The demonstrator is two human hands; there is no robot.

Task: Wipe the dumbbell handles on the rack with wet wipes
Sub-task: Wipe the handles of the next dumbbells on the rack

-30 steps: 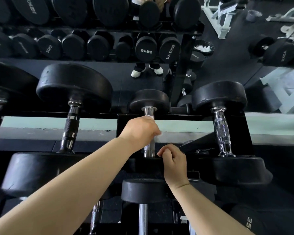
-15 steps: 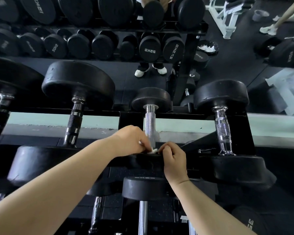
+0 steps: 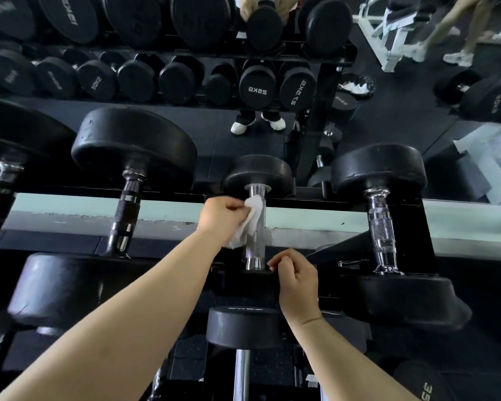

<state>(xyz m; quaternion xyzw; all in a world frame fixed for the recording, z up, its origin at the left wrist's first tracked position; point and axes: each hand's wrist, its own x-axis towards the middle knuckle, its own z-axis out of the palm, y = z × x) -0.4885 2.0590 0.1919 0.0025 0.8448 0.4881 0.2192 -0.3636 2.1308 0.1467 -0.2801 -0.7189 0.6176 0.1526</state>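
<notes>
A small black dumbbell lies on the top rack tier, its chrome handle (image 3: 255, 247) pointing away from me. My left hand (image 3: 220, 216) pinches a white wet wipe (image 3: 248, 224) against the handle's upper left side. The wipe hangs down along the bar. My right hand (image 3: 296, 280) sits at the handle's near end with curled fingers beside the near head; nothing shows in its grasp.
Larger dumbbells flank it: a dark knurled handle (image 3: 125, 218) on the left, a chrome handle (image 3: 381, 230) on the right. A lower-tier dumbbell (image 3: 243, 328) lies below my hands. A mirror behind the rack (image 3: 399, 204) reflects dumbbells and a person's legs (image 3: 457, 30).
My left hand slid down to the handle's near end, then back up toward the far head with the wipe, which now trails loose. My right hand stayed by the near head.
</notes>
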